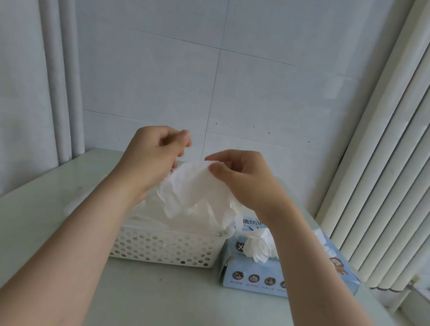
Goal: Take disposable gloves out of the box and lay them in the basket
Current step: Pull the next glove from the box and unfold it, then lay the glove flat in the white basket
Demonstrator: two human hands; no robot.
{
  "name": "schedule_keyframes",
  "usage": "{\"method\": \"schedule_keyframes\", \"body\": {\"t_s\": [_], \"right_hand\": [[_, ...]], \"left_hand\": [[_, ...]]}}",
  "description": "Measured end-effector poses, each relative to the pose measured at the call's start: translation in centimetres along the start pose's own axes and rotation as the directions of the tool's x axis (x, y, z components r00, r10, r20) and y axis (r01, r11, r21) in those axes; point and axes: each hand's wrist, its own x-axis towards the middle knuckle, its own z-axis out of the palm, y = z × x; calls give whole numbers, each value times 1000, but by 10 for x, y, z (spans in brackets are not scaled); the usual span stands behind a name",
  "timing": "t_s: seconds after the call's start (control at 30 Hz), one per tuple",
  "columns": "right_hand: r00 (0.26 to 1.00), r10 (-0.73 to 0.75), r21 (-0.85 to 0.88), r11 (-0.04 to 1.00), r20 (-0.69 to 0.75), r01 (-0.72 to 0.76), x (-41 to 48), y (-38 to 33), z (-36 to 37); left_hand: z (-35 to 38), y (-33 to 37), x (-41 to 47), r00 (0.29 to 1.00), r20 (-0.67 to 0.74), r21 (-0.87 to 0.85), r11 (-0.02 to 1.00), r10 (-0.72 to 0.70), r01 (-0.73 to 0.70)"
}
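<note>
A white disposable glove hangs above the white perforated basket. My right hand pinches its upper edge between thumb and fingers. My left hand is at the glove's left edge with curled fingers; whether it grips the glove I cannot tell. More white gloves lie inside the basket. The light blue glove box stands right of the basket, with a glove sticking out of its top opening. My right forearm covers part of the box.
The basket and box stand on a pale table against a tiled wall. A white curtain hangs at the left. Vertical blinds and a window ledge border the table on the right.
</note>
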Motion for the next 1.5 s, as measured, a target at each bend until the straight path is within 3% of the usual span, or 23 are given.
{"method": "schedule_keyframes", "body": {"t_s": [0.17,0.23,0.4,0.5,0.6,0.7,0.83,1.03,1.17,1.3,1.4,1.5], "right_hand": [[999,-31,26,999,-45,32,0,-1,4],[994,-43,24,999,-105,46,1,-1,4],[972,-12,10,1000,-233,14,5,2,2],[977,12,3,1000,-214,-12,6,3,1],[985,40,59,998,-166,-31,2,2,4],[981,52,35,998,-185,-46,2,1,5],[962,63,-161,981,-264,-108,3,5,4],[919,129,6,991,-372,-137,3,1,-1],[844,170,231,971,-509,-56,2,-2,-12],[812,192,376,926,-551,37,1,-3,-21],[849,160,328,945,-504,17,3,3,-18],[876,117,93,992,-467,-83,7,18,-6]], "left_hand": [[-4,2,-11,924,374,219,976,-77,-7],[-5,3,-12,891,442,228,974,-106,3],[-6,-5,-4,960,277,184,983,-39,-13],[-4,-8,-1,977,208,-13,999,-47,51],[-2,-10,1,986,160,-84,995,-34,48],[0,-9,1,995,96,-40,999,0,4],[2,-11,5,989,-27,117,983,143,-139],[17,-1,0,914,-168,238,915,369,-326],[27,9,-5,930,-188,124,947,317,-298],[32,14,-11,979,-102,-93,978,175,-185],[25,3,-6,995,-89,-60,997,41,-46],[6,-22,3,993,-71,89,991,-93,99]]}}
